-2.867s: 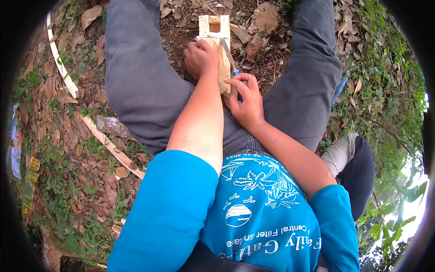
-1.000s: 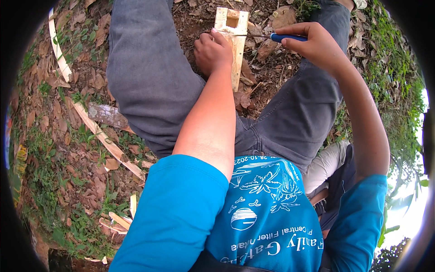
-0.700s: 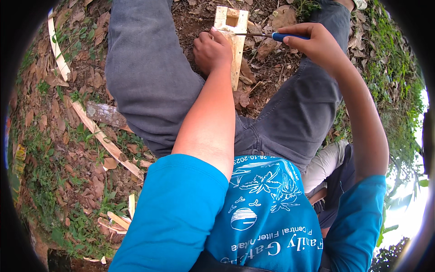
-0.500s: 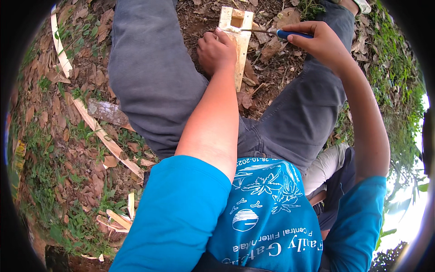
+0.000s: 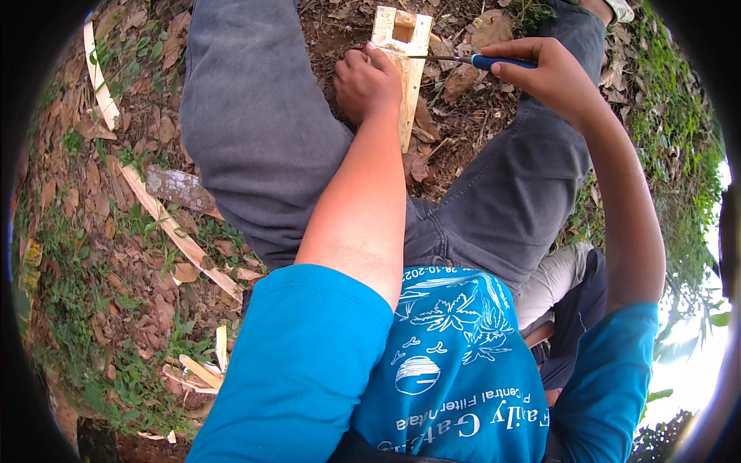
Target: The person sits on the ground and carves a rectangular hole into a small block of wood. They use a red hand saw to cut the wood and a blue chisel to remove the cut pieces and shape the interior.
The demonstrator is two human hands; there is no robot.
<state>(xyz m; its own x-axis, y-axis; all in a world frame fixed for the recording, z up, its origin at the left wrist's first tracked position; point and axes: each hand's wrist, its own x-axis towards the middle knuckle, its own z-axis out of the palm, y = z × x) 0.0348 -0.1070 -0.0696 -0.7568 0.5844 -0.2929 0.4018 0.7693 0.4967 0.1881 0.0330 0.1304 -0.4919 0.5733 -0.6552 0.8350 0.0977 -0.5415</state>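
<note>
A pale wooden piece (image 5: 412, 91) lies between my legs at the top of the view, with a square opening (image 5: 403, 32) framed near its far end. My left hand (image 5: 369, 83) is closed on its left side, thumb and forefinger near the bottom of the frame. From the right, my right hand (image 5: 544, 68) grips the blue handle of a screwdriver (image 5: 502, 62). The thin dark shaft runs left across the wood, just below the opening. Its tip reaches the wood close to my left fingertips; the exact contact is too small to tell.
My grey-trousered legs (image 5: 258, 131) flank the wood. Long wooden strips (image 5: 174, 231) and short offcuts (image 5: 202, 372) lie on the leafy ground at the left, beside a piece of log (image 5: 181, 189). Another person's light-trousered leg (image 5: 552, 282) shows at my right side.
The wooden piece and my left hand have shifted very slightly up and to the left in view. My right hand keeps its hold on the screwdriver, almost unmoved.
</note>
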